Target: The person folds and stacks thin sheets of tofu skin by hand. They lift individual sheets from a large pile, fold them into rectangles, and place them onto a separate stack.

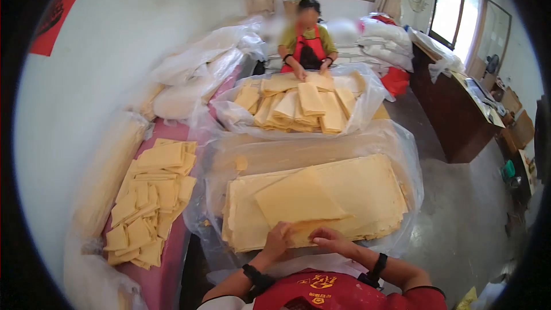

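A broad stack of thin pale-yellow sheets [373, 195], like dried bean curd skin, lies in front of me on clear plastic. On top of it, one loose sheet [298, 195] is turned at an angle. My left hand [278, 240] is closed at this sheet's near edge, fingers bent over it. Just to the right, my right hand [330, 239] is curled, thumb and forefinger together by the same edge; whatever is between them is too small to make out. Both hands are close to my red apron [321, 290].
Folded yellow pieces [155, 189] are piled on a pink surface [172, 270] at left. Across from me, a person [309, 40] in a red apron handles folded sheets [310, 100] heaped in plastic. Full white sacks [387, 46] line the back; a dark wooden desk [453, 115] stands right.
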`<action>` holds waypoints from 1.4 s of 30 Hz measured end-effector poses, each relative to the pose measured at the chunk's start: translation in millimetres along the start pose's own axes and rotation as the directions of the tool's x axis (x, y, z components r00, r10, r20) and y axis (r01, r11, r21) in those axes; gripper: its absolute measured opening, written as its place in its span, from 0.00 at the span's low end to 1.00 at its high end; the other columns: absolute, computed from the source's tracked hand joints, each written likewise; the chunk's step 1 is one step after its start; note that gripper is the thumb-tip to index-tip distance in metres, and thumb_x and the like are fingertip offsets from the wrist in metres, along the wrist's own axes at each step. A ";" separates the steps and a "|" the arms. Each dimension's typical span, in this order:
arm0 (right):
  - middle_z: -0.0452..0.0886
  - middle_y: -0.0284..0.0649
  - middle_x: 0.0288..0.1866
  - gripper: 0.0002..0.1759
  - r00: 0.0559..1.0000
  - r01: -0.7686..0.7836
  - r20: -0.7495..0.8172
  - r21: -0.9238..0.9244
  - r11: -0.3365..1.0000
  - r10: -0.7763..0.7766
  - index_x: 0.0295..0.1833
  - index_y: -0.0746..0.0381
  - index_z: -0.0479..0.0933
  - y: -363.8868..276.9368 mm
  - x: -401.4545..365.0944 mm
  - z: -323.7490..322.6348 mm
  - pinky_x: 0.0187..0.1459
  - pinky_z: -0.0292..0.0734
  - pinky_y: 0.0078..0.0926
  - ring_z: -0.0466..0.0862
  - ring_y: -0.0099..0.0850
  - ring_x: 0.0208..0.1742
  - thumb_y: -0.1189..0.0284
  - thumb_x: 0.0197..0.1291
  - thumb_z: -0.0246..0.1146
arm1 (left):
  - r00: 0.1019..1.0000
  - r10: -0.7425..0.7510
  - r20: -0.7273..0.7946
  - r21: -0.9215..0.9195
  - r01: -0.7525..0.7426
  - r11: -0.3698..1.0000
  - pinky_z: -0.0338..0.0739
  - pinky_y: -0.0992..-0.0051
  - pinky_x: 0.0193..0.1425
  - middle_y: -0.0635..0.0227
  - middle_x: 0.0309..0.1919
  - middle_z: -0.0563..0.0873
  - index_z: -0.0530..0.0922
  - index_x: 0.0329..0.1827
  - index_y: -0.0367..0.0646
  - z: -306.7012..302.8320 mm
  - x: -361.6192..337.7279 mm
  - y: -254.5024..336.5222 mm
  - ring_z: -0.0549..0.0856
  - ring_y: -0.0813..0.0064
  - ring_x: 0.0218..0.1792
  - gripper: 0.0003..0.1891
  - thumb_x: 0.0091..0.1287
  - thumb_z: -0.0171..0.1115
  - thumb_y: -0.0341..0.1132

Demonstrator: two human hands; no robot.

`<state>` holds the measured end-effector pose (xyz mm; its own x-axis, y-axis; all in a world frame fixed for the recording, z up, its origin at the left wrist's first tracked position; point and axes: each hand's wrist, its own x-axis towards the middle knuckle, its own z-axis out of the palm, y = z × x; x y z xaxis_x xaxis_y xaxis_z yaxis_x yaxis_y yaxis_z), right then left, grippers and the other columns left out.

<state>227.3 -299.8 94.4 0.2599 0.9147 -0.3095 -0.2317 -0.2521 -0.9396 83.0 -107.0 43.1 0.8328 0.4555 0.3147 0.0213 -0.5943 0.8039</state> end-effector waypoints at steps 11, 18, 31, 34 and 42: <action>0.69 0.45 0.67 0.33 0.799 0.247 0.313 -0.949 -0.195 -0.513 0.64 0.56 0.69 8.6 78.0 -25.7 0.60 0.66 0.48 0.68 0.41 0.69 0.56 0.54 0.66 | 0.735 -0.666 0.129 -0.565 0.606 0.560 0.75 0.65 0.26 0.59 0.26 0.83 0.77 0.47 0.31 -0.3 26.5 -91.3 0.83 0.70 0.27 0.20 0.71 0.54 0.44; 0.72 0.47 0.62 0.28 0.799 0.130 0.350 -0.894 -0.428 -0.489 0.63 0.60 0.69 20.0 78.2 -23.4 0.51 0.71 0.43 0.72 0.39 0.63 0.64 0.56 0.60 | 0.848 -0.324 -0.419 0.072 0.387 0.919 0.77 0.61 0.51 0.49 0.49 0.80 0.76 0.55 0.39 -18.4 30.5 -56.2 0.81 0.56 0.49 0.22 0.59 0.66 0.39; 0.76 0.42 0.59 0.19 0.882 0.310 0.321 -0.947 -0.087 -0.345 0.51 0.56 0.77 34.1 25.3 -7.2 0.57 0.69 0.44 0.75 0.37 0.62 0.62 0.53 0.64 | 0.811 0.234 0.537 0.294 -0.439 0.849 0.75 0.65 0.58 0.64 0.51 0.84 0.81 0.49 0.43 -58.0 -7.5 -28.8 0.79 0.59 0.57 0.14 0.60 0.59 0.34; 0.80 0.45 0.50 0.17 0.943 0.313 0.262 -0.908 0.278 -0.205 0.48 0.60 0.78 19.8 19.9 -34.1 0.52 0.74 0.41 0.80 0.41 0.54 0.62 0.56 0.63 | 0.807 0.116 0.579 0.176 -0.263 0.949 0.78 0.64 0.51 0.62 0.47 0.84 0.81 0.45 0.44 -65.8 5.6 -32.8 0.81 0.57 0.52 0.12 0.60 0.60 0.36; 0.80 0.54 0.28 0.13 0.902 -0.014 -0.312 -0.712 0.702 -0.299 0.40 0.64 0.76 32.3 50.7 -75.5 0.35 0.76 0.45 0.81 0.53 0.33 0.63 0.60 0.61 | 0.975 -0.211 0.075 0.425 0.160 0.891 0.76 0.60 0.51 0.60 0.52 0.82 0.80 0.54 0.49 -39.9 50.9 -6.2 0.81 0.55 0.52 0.18 0.60 0.61 0.38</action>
<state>303.7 -285.4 37.3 0.5958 0.8019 -0.0441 0.5014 -0.4144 -0.7595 103.3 -53.6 74.3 0.8487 0.5195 0.0993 0.3873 -0.7383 0.5522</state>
